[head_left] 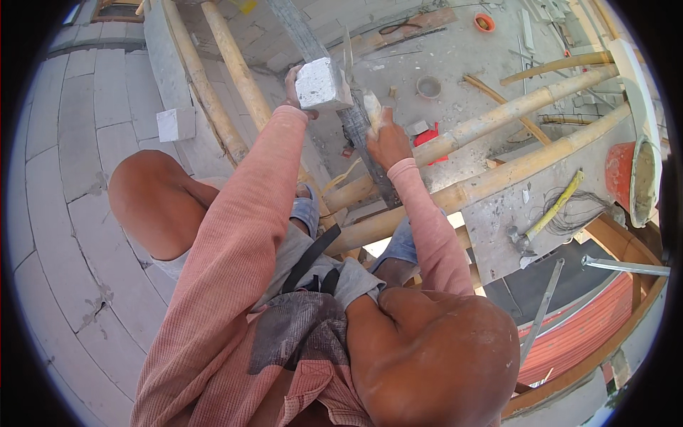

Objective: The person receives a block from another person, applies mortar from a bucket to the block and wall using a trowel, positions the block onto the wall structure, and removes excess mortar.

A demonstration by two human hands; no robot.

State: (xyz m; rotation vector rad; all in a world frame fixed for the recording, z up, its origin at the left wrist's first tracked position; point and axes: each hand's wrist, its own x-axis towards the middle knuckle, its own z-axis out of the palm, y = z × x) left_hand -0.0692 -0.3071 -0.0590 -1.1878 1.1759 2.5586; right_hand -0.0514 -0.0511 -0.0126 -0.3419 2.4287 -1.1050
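Observation:
My left hand (292, 87) grips a pale, rough-faced lightweight concrete block (321, 84) from its left side, holding it out ahead of me. Closed around the pale handle of a thin-bladed tool (372, 112) is my right hand (390, 144). The blade (348, 55) is seen nearly edge-on, just right of the block; whether it touches the block I cannot tell. Below both hands runs a dark, weathered timber beam (359, 135). Another pale block (176, 124) rests to the left, by the block wall.
Bamboo poles (526, 149) cross at right, and others (235, 60) stand at left. On a grey board (498, 238) lie a yellow-handled hammer (555, 213) and coiled wire (587, 212). An orange bucket (620, 174) stands beyond. Far below, the floor (455, 64) holds debris and a round bucket (428, 87).

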